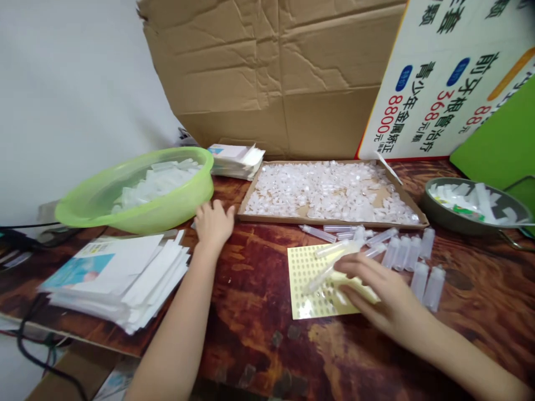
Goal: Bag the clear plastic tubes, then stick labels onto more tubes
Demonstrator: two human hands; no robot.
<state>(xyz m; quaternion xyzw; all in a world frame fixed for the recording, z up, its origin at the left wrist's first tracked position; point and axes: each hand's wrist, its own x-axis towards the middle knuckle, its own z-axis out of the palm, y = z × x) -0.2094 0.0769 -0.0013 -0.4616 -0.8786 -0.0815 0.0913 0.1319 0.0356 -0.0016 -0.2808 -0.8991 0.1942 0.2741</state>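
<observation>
My left hand [214, 224] rests on the table beside the lime-green plastic basin [175, 209], fingers spread; what lies under its fingertips is mostly hidden. Over a yellow sheet of small round stickers [301, 278] is my right hand [376, 287], thumb and fingers apart. A translucent plastic tube [321, 277] lies slanted across the sheet by those fingertips, slightly blurred. Several more clear tubes lie behind the sheet, and a group of capped translucent bottles [401, 253] is to the right of it.
Behind stands a shallow cardboard tray [246, 207] heaped with small clear plastic parts. A stack of printed cards [112, 273] lies at left, another stack [236, 159] at the back. A dark pan [455, 214] with white strips sits at right. Cardboard [276, 72] forms the backdrop.
</observation>
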